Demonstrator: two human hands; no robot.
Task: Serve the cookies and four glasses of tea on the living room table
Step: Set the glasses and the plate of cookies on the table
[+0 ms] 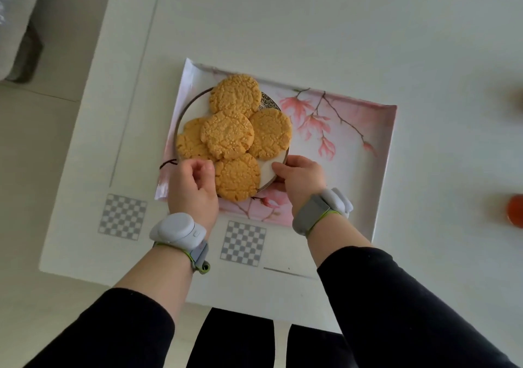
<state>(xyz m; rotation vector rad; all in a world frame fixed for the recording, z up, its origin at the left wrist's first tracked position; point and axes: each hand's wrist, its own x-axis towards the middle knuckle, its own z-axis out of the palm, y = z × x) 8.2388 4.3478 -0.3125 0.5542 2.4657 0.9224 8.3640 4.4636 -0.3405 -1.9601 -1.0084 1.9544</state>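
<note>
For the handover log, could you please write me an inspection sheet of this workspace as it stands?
Surface: white table with two grey checkered squares near the front edge.
Job's things: five cookies piled on a plate, which sits on the left part of a floral tray. An orange-red object at the right edge, cut off; cannot tell what it is.
Clutter: nothing seen.
Grippers: left hand and right hand hold the plate's near rim; each wrist wears a grey band.
Cables: nothing seen.
Surroundings: pale sofa at upper left; light floor.
</note>
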